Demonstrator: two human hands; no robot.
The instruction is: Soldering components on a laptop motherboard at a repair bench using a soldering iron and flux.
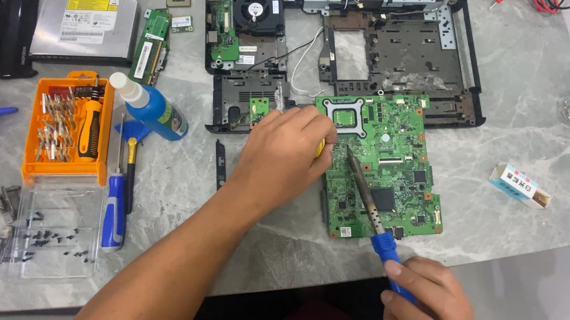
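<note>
A green circuit board (399, 144) lies flat on the grey marble table, just in front of a stripped black laptop chassis (409, 53). My left hand (285, 156) rests at the board's left edge, closed on a small yellow object (319, 147) that is mostly hidden by the fingers. My right hand (428, 309) grips the blue handle of a soldering iron (366, 190). The iron's metal shaft slants up and left across the board, and its tip sits close to my left fingers.
An orange screwdriver bit case (69, 127), a blue bottle (153, 107) and a blue-handled screwdriver (114, 213) lie to the left. A silver optical drive (88, 16) is at the back left, a clear lid with small screws (55, 234) at the front left, and a small white box (520, 186) at the right.
</note>
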